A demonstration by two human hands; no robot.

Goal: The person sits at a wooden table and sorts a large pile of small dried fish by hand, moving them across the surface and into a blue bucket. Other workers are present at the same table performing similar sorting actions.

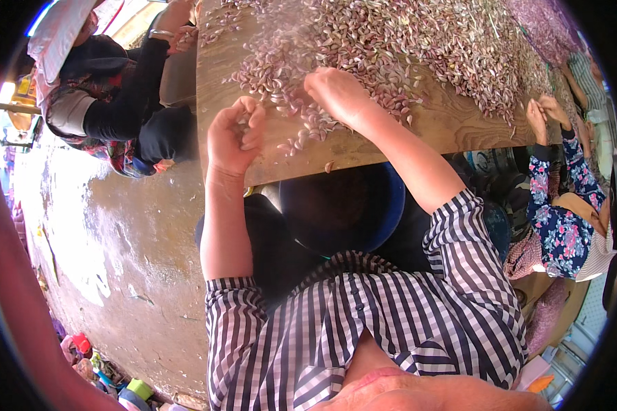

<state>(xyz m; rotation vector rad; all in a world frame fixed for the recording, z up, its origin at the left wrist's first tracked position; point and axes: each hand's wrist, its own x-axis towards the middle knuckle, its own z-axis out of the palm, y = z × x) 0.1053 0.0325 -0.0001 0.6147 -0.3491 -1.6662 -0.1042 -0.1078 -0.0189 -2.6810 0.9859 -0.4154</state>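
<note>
Loose garlic cloves [370,56] with purplish skins cover much of a wooden table [283,169]. My left hand [236,131] is raised over the table's left front corner, palm up, its fingers curled around several garlic cloves [245,123]. To its right, my right hand [334,92] reaches palm down over the near edge of the heap, fingertips bent down at the cloves; whether it pinches one is hidden. A few cloves [303,138] lie between the hands and the table's front edge, and a single clove [329,166] sits right at that edge.
A dark tub with a blue rim [398,205] stands below the table's front edge, between my legs. One co-worker in dark sleeves [118,118] sits at the left; another in a floral top [565,221] works at the right. Pink mesh sacks [542,25] stand at the far right.
</note>
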